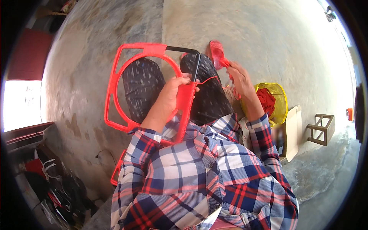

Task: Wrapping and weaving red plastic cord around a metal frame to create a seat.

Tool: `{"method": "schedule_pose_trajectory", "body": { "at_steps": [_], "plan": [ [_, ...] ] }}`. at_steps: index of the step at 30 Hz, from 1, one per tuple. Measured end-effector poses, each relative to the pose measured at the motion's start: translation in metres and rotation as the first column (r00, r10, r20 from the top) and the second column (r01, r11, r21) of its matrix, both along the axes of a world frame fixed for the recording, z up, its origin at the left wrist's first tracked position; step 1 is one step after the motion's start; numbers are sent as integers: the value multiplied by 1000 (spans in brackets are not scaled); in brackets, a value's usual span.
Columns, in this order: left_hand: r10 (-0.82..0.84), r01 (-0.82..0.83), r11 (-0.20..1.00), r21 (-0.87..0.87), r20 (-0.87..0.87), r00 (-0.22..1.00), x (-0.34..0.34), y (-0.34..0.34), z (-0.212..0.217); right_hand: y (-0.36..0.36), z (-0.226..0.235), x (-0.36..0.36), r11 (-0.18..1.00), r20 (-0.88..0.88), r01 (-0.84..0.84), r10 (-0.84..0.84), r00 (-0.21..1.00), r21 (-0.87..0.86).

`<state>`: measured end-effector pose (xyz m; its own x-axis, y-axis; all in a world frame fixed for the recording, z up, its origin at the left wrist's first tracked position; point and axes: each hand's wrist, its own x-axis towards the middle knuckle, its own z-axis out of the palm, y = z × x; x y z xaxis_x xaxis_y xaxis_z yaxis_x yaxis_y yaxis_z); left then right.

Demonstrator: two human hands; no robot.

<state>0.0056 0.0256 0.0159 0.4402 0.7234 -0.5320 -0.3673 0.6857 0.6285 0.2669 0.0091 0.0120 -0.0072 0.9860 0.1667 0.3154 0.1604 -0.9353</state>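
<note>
A square frame (111, 86) with a round ring inside lies over my lap, mostly wrapped in red cord. Its upper right corner is bare black bar (180, 49). My left hand (167, 96) is closed around the frame's right side, where the wrapping meets the bare bar. From that spot a thin red strand (208, 79) runs toward the right. My right hand (242, 81) is off to the right of the frame, fingers closed on a bunched length of red cord (224, 63). Part of that cord hangs below the hand.
A yellow basket (286, 100) with red material (265, 99) inside stands right of my legs. Beside it are an open cardboard box (293, 130) and a small wooden stool (322, 130). A red slipper (217, 51) shows ahead. Another red frame (114, 174) is at my left; dark clutter (63, 180) lies farther left.
</note>
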Motion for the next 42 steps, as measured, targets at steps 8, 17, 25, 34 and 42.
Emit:
{"method": "schedule_pose_trajectory", "body": {
  "at_steps": [8, 17, 25, 34, 42],
  "plan": [
    [448, -449, 840, 304, 78, 891, 21, -9, 12, 53, 31, -80, 967, 715, -255, 198, 671, -28],
    [99, -123, 991, 53, 332, 938, -2, 4, 11, 16, 28, -53, 934, 94, 220, -255, 962, 282],
    [135, -146, 989, 21, 266, 954, 5, 8, -19, -4, 6, -55, 998, 149, -33, 25, 989, 55],
    [-136, 136, 991, -16, -61, 989, -10, -3, 4, -90, 78, 59, 996, -860, -77, 3, 511, -42],
    [-162, 162, 987, 1, -30, 986, -2, 7, 4, -47, 34, -3, 920, -557, 39, -269, 786, -389]
  ]
}}
